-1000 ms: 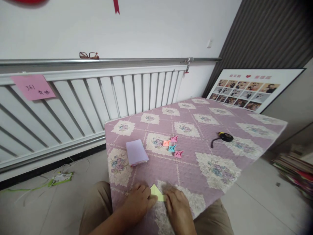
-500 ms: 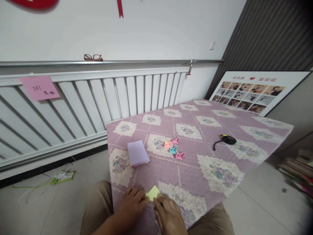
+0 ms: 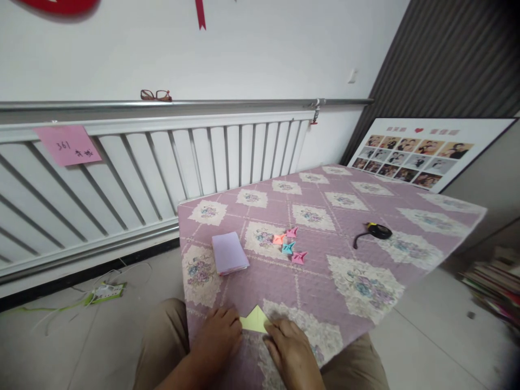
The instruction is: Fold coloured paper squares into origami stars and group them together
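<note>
Head view: left hand (image 3: 219, 335) and right hand (image 3: 290, 348), grip narrow, hold yellow paper (image 3: 255, 320) at nine and four o'clock; likely light, easily creased, edges safest.

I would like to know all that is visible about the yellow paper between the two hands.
The yellow paper is pale, thin-looking and folded, with a pointed peak at the top, a crease running down from it and a nearly straight lower edge. It lies on the flowered tablecloth, near its front edge. The left hand touches one end, the right hand the other; fingers hide both tips.
</note>
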Demonstrator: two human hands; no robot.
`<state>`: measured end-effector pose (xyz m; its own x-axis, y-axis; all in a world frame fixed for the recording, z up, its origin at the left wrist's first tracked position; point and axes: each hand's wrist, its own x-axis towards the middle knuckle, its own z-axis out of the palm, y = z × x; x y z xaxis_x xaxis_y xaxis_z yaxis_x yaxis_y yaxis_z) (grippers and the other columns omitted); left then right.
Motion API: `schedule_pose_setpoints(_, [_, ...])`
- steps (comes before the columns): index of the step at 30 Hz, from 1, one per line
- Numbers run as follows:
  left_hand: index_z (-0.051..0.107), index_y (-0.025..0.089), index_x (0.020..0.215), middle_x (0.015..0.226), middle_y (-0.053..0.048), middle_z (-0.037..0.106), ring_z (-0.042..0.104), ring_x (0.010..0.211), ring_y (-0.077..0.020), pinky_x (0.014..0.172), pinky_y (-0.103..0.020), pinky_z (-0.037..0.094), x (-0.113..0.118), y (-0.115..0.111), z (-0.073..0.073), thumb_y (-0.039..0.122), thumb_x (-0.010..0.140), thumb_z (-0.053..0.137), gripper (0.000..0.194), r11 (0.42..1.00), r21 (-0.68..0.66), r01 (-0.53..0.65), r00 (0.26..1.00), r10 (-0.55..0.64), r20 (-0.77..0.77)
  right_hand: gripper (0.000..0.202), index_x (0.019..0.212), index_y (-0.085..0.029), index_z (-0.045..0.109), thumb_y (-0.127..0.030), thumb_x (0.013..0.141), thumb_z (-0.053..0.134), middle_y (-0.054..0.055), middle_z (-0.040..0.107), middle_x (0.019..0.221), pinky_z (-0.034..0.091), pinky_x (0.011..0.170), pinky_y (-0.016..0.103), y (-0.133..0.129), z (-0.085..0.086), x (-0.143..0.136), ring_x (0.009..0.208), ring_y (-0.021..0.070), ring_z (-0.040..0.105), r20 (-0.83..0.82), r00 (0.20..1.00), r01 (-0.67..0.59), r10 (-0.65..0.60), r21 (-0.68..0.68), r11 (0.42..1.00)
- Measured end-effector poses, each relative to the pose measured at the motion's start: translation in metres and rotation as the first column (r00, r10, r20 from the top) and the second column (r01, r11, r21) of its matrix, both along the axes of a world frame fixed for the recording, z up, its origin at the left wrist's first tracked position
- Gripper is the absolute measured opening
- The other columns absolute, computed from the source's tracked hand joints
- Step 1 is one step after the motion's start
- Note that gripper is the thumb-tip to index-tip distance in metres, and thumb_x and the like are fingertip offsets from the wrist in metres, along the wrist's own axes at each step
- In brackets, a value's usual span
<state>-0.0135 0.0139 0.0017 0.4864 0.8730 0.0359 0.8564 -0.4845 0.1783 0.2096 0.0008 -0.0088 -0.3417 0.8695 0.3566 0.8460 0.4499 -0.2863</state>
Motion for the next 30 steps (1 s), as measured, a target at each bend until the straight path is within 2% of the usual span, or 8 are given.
schedule_pose_setpoints(6, [0.065, 0.018, 0.097, 0.105, -0.006, 0.062, 0.055, 0.103, -0.0262, 0.09, -0.044, 0.041, 0.009, 0.014, 0.02, 0.028, 0.092, 0.059, 0.013, 0.993, -0.113, 0.016, 0.997, -0.024, -0.075, 0.017, 0.078, -0.023, 0.066, -0.011, 0.073, 0.076, 0.0, 0.065, 0.076, 0.046, 0.067, 0.028, 0.02, 0.001, 0.002, 0.073, 0.0186, 0.062, 0.091, 0.994, -0.062, 0.063, -0.011, 0.998])
schedule_pose_setpoints(13, [0.062, 0.018, 0.103, 0.11, -0.006, 0.061, 0.053, 0.105, -0.0255, 0.089, -0.04, 0.041, 0.021, 0.015, 0.04, 0.03, 0.091, 0.061, 0.017, 0.99, -0.097, 0.103, 0.992, -0.11, -0.067, 0.013, 0.076, -0.022, 0.065, -0.013, 0.077, 0.074, 0.001, 0.064, 0.075, 0.043, 0.071, 0.033, 0.021, -0.001, 0.001, 0.075, 0.0209, 0.06, 0.106, 0.989, -0.105, 0.1, 0.042, 0.994])
schedule_pose_setpoints(16, [0.061, 0.019, 0.102, 0.106, -0.005, 0.061, 0.054, 0.101, -0.0242, 0.085, -0.038, 0.041, 0.029, 0.015, 0.036, 0.032, 0.092, 0.059, 0.017, 0.982, -0.072, 0.173, 0.982, -0.177, -0.065, 0.012, 0.079, -0.022, 0.066, -0.012, 0.078, 0.072, 0.001, 0.064, 0.076, 0.043, 0.071, 0.032, 0.021, -0.002, 0.002, 0.075, 0.0205, 0.059, 0.092, 0.99, -0.116, 0.111, 0.048, 0.992])
schedule_pose_setpoints(21, [0.06, 0.019, 0.097, 0.098, -0.004, 0.062, 0.054, 0.093, -0.0226, 0.08, -0.037, 0.039, 0.033, 0.017, 0.01, 0.031, 0.098, 0.05, 0.016, 0.972, 0.056, 0.226, 0.972, -0.222, -0.076, 0.01, 0.08, -0.021, 0.067, -0.012, 0.081, 0.069, 0.002, 0.064, 0.077, 0.045, 0.071, 0.031, 0.021, -0.002, 0.004, 0.074, 0.0199, 0.06, 0.05, 0.992, -0.114, 0.113, 0.025, 0.993])
schedule_pose_setpoints(24, [0.06, 0.018, 0.097, 0.097, -0.005, 0.063, 0.054, 0.092, -0.0221, 0.08, -0.037, 0.038, 0.032, 0.018, 0.0, 0.026, 0.097, 0.052, 0.011, 0.963, 0.109, 0.246, 0.968, -0.239, -0.079, 0.011, 0.08, -0.022, 0.067, -0.011, 0.08, 0.068, 0.002, 0.064, 0.077, 0.046, 0.07, 0.031, 0.022, 0.0, 0.003, 0.075, 0.0199, 0.061, 0.019, 0.994, -0.107, 0.107, -0.004, 0.994])
schedule_pose_setpoints(27, [0.06, 0.018, 0.098, 0.098, -0.005, 0.063, 0.055, 0.092, -0.0226, 0.08, -0.038, 0.039, 0.031, 0.018, 0.003, 0.025, 0.096, 0.052, 0.01, 0.964, 0.103, 0.243, 0.969, -0.236, -0.073, 0.013, 0.079, -0.021, 0.067, -0.009, 0.079, 0.067, 0.002, 0.064, 0.076, 0.047, 0.069, 0.03, 0.022, 0.004, 0.002, 0.074, 0.0198, 0.062, -0.012, 0.995, -0.1, 0.099, -0.03, 0.995])
schedule_pose_setpoints(30, [0.061, 0.018, 0.096, 0.097, -0.005, 0.064, 0.055, 0.092, -0.0226, 0.081, -0.038, 0.04, 0.032, 0.018, 0.018, 0.024, 0.096, 0.051, 0.012, 0.975, 0.07, 0.21, 0.977, -0.207, -0.044, 0.011, 0.079, -0.021, 0.066, -0.01, 0.079, 0.066, 0.003, 0.064, 0.079, 0.047, 0.07, 0.03, 0.02, 0.011, 0.002, 0.077, 0.0204, 0.062, -0.054, 0.994, -0.096, 0.093, -0.055, 0.994])
